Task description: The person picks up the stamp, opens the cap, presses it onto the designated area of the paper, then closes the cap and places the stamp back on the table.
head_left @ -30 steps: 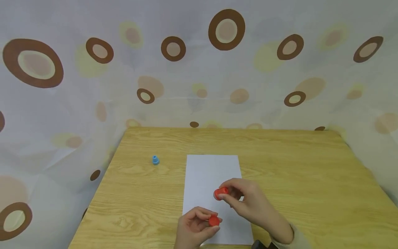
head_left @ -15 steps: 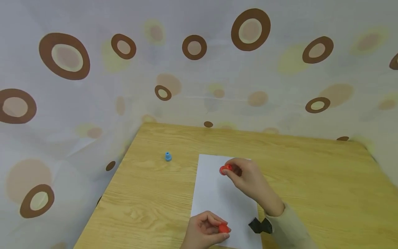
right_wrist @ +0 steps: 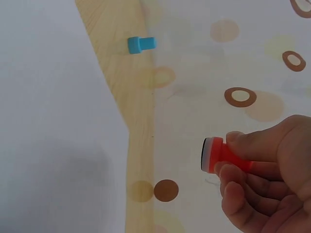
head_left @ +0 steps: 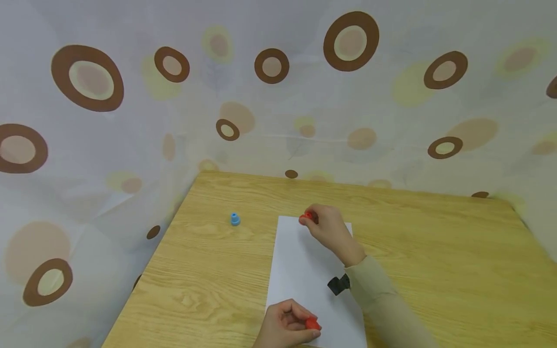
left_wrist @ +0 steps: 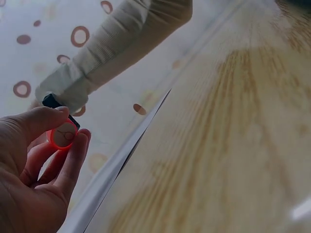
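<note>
In my right hand (head_left: 328,227) I pinch a red stamp (right_wrist: 221,155) between thumb and fingers. It is held above the far end of a white sheet of paper (head_left: 304,270), and its dark-edged face points left in the right wrist view. My left hand (head_left: 283,326), low over the near end of the sheet, holds a round red cap (left_wrist: 63,135) by its edges. A pale disc with a faint drawing shows inside the cap's red rim. A small blue stamp (head_left: 235,219) stands upright on the table, left of the paper.
The wooden table (head_left: 209,270) stretches out on both sides of the sheet. A patterned cloth (head_left: 270,111) with brown rings rises behind and at the sides. A black strap piece (head_left: 338,285) juts from the right sleeve over the paper.
My right hand has carried the red stamp away from me, from the middle of the sheet to its far end. The left hand keeps the cap near the front. The head view has turned left.
</note>
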A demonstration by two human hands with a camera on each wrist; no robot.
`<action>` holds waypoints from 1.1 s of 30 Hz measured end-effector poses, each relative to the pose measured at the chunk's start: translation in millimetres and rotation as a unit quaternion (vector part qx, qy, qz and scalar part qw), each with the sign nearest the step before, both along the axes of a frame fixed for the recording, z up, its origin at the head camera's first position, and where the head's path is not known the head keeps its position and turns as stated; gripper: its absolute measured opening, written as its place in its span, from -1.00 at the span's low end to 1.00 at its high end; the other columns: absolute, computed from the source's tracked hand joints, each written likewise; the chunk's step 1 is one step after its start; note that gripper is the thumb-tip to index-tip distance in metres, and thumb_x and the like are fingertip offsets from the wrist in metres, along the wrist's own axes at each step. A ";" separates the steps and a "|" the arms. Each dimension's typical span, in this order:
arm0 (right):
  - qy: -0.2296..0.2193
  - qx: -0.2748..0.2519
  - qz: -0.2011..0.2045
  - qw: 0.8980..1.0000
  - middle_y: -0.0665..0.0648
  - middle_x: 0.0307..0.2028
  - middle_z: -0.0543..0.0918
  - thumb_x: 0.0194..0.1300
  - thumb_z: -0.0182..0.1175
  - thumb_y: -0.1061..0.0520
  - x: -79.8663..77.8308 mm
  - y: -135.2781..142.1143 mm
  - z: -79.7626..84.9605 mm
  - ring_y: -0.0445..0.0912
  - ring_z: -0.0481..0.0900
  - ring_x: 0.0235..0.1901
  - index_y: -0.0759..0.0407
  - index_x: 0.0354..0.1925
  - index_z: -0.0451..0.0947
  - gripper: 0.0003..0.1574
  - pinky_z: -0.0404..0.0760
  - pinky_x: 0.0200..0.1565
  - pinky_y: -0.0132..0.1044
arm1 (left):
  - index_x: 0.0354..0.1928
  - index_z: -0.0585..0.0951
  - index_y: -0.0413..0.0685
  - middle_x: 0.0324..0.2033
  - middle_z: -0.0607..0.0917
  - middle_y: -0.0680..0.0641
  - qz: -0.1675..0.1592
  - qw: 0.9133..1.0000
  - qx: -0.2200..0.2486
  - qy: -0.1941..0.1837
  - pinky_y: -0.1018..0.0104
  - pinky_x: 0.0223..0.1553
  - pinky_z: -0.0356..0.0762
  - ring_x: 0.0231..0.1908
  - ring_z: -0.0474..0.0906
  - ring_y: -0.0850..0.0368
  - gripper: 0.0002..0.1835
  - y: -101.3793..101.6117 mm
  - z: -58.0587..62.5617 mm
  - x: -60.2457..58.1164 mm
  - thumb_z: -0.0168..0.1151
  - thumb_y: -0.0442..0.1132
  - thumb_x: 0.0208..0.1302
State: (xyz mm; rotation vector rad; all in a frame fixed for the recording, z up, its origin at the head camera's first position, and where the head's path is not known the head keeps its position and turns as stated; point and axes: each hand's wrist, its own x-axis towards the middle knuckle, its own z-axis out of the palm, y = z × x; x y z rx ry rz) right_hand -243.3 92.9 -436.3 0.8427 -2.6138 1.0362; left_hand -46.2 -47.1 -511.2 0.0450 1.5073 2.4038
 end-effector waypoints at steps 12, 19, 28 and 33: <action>-0.051 0.047 -0.012 0.998 -0.01 -0.56 0.56 0.19 0.42 0.24 -21.1 -16.8 -31.3 -0.16 0.40 -0.57 0.23 -0.39 0.61 -0.85 0.46 -0.51 -0.36 | -0.30 0.62 -0.30 -0.26 0.73 -0.25 0.000 0.999 -0.001 -0.046 0.35 -0.23 0.69 -0.34 0.71 0.10 -0.73 1.4 -5.2 0.6 0.51 -0.54 -0.07; -0.064 0.059 -0.017 0.996 -0.02 -0.57 0.53 0.20 0.42 0.23 -19.4 -20.7 -37.7 -0.16 0.38 -0.57 0.23 -0.39 0.60 -0.85 0.42 -0.51 -0.37 | -0.33 0.61 -0.20 -0.23 0.74 -0.19 -0.030 0.998 0.028 -0.037 0.32 -0.17 0.68 -0.27 0.71 0.10 -0.79 -2.2 -11.7 -0.3 0.45 -0.48 0.03; -0.066 0.063 -0.017 0.996 -0.01 -0.55 0.54 0.19 0.43 0.23 -22.8 -20.3 -39.7 -0.16 0.38 -0.56 0.24 -0.39 0.59 -0.83 0.41 -0.52 -0.38 | -0.32 0.60 -0.23 -0.22 0.73 -0.18 -0.040 0.998 0.046 -0.027 0.30 -0.15 0.68 -0.25 0.71 0.08 -0.80 -1.2 -16.0 -4.2 0.44 -0.48 0.05; -0.078 0.060 -0.019 0.995 0.01 -0.53 0.54 0.21 0.41 0.24 -22.5 -21.9 -36.0 -0.14 0.40 -0.54 0.25 -0.37 0.60 -0.85 0.44 -0.49 -0.34 | -0.33 0.58 -0.34 -0.24 0.73 -0.20 -0.014 1.000 0.019 -0.019 0.31 -0.19 0.69 -0.30 0.72 0.10 -0.75 1.4 -10.2 -2.3 0.48 -0.53 -0.02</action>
